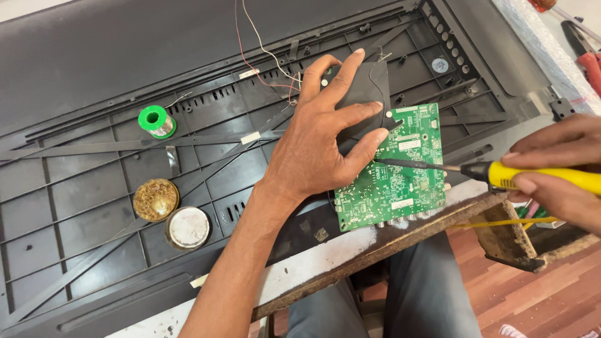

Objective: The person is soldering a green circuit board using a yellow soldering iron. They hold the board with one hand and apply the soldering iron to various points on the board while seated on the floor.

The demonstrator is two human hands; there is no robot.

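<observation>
Your left hand lies spread, fingers fanned, pressing flat on a dark square part beside the green circuit board; the fingertips touch the board's left edge. Your right hand is closed around the yellow handle of a soldering iron, whose dark tip rests over the board near your left fingers. The board lies on a black plastic back panel on the counter. Well to the left sit a green solder spool and two open round tins.
</observation>
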